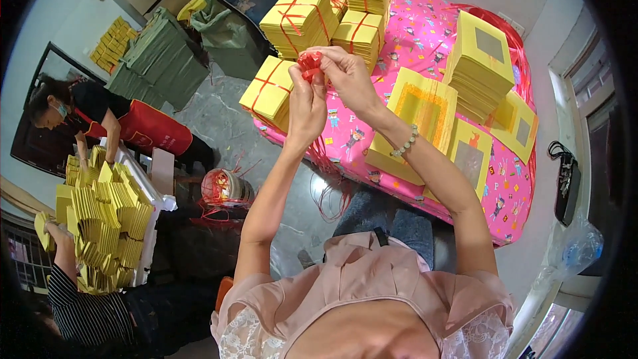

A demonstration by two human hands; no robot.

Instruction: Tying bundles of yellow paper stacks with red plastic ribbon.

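Both my hands are raised together in front of me, pinching a bunched red plastic ribbon [310, 62]. My left hand [306, 105] grips it from below, with thumb and fingers closed. From the right, my right hand [349, 78] closes its fingertips on the ribbon's side; a beaded bracelet [407, 140] circles that wrist. Red strands [320, 153] hang below my left hand along the table's edge. Just beyond and left of my hands, a stack of yellow paper [267, 92] tied with red ribbon sits at the table's corner.
More tied yellow stacks [298, 18] stand at the far side of the pink-covered table [425, 46]. Untied stacks [478, 60] with grey panels lie to the right. At left, two people work at a table of yellow bundles [100, 219]; a bucket [227, 187] of red ribbon stands between.
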